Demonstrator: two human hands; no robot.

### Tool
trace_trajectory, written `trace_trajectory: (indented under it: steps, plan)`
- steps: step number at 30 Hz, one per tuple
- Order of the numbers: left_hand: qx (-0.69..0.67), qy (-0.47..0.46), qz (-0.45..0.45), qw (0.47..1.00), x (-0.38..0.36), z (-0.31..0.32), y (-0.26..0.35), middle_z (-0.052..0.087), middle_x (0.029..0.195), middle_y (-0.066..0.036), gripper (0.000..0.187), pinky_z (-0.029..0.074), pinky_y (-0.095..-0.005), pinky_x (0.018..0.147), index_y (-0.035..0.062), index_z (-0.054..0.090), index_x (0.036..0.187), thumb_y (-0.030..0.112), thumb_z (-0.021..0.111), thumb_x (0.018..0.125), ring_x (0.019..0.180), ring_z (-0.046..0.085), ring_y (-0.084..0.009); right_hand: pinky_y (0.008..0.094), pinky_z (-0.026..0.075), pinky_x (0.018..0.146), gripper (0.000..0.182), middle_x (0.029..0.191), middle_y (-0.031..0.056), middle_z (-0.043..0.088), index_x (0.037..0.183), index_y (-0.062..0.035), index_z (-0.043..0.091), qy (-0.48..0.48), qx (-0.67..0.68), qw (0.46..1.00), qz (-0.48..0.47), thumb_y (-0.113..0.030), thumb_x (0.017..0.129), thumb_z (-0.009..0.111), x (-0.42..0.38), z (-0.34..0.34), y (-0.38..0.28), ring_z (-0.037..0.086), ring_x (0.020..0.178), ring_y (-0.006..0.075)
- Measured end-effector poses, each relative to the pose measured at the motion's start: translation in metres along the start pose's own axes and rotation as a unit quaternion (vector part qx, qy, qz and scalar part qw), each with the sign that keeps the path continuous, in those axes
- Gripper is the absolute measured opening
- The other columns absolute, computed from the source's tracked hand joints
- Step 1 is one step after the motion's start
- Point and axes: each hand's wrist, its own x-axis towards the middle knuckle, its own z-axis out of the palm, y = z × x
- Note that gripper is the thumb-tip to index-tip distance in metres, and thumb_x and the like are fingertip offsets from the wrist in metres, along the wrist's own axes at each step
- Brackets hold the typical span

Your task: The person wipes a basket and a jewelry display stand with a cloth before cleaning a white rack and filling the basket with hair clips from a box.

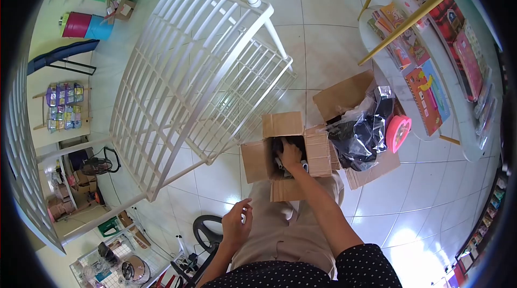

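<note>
My right hand (291, 154) reaches down into an open cardboard box (318, 153) standing in front of my legs. Its fingertips disappear among dark contents in the shadow, so what they touch, if anything, is hidden. Some light grey or white pieces show near the wrist inside the box. All the flaps of this box are folded outward. My left hand (237, 224) hovers to the left of my lap, fingers loosely bent and somewhat apart, with nothing visible in it.
A larger open carton (344, 94) holding a black plastic bag (358, 140) and a pink round item (398, 133) stands right of the box. A white slatted rack (177, 72) lies to the left. A shelf with books (425, 99) is at right; a black steering-wheel-like ring (200, 228) lies lower left.
</note>
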Motion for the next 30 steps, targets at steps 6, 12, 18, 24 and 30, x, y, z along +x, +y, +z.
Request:
trace_trajectory:
  steps: [6, 12, 18, 24, 30]
  plan:
    - [-0.044, 0.010, 0.014, 0.999, 0.018, 0.004, 0.000, 0.057, 0.086, -0.010, 0.027, 0.044, -0.0283, 0.057, 0.0040, 0.050, 0.102, 0.006, 0.053, 0.075, 0.074, 0.056, -0.0212, 0.0406, 0.046, 0.069, 0.047, 0.084, 0.0166, 0.059, 0.108, -0.0154, 0.051, 0.002, 0.131, 0.991, 0.018, -0.029, 0.065, 0.065, -0.051, -0.072, -0.027, 0.057, 0.079, 0.0341]
    - [-0.308, -0.012, 0.100, 0.946, 0.064, 0.001, 0.054, 0.048, 0.111, -0.012, 0.042, 0.038, -0.0296, 0.083, 0.0008, 0.038, 0.117, 0.011, 0.053, 0.080, 0.102, 0.046, -0.0217, 0.0396, 0.046, 0.069, 0.046, 0.085, 0.0177, 0.059, 0.104, -0.0136, 0.054, -0.031, 0.262, 0.960, -0.095, -0.031, 0.064, 0.066, -0.125, -0.191, -0.074, 0.058, 0.079, 0.0332]
    - [-0.496, -0.126, 0.131, 0.849, 0.061, -0.039, 0.121, 0.048, 0.103, -0.005, 0.033, 0.039, -0.0231, 0.077, 0.0022, 0.043, 0.112, 0.019, 0.049, 0.084, 0.093, 0.046, -0.0110, 0.0319, 0.047, 0.061, 0.040, 0.082, 0.0173, 0.060, 0.103, -0.0008, 0.053, 0.059, 0.115, 0.979, -0.155, -0.015, 0.067, 0.063, -0.170, -0.271, -0.129, 0.060, 0.072, 0.0266]
    - [-0.554, -0.039, 0.181, 0.812, 0.056, -0.072, 0.141, 0.050, 0.093, -0.003, 0.024, 0.037, -0.0207, 0.078, 0.0014, 0.047, 0.104, 0.013, 0.049, 0.084, 0.087, 0.046, -0.0080, 0.0337, 0.048, 0.056, 0.041, 0.076, 0.0159, 0.059, 0.108, -0.0042, 0.050, 0.153, 0.120, 0.941, -0.278, -0.024, 0.073, 0.060, -0.193, -0.296, -0.163, 0.060, 0.063, 0.0277]
    - [-0.604, -0.073, 0.157, 0.778, 0.050, -0.097, 0.143, 0.051, 0.090, -0.001, 0.016, 0.038, -0.0184, 0.071, 0.0027, 0.050, 0.095, 0.016, 0.048, 0.085, 0.081, 0.047, -0.0061, 0.0327, 0.047, 0.053, 0.032, 0.071, 0.0118, 0.059, 0.101, -0.0080, 0.051, 0.151, 0.132, 0.936, -0.288, -0.024, 0.075, 0.059, -0.197, -0.312, -0.189, 0.060, 0.062, 0.0263]
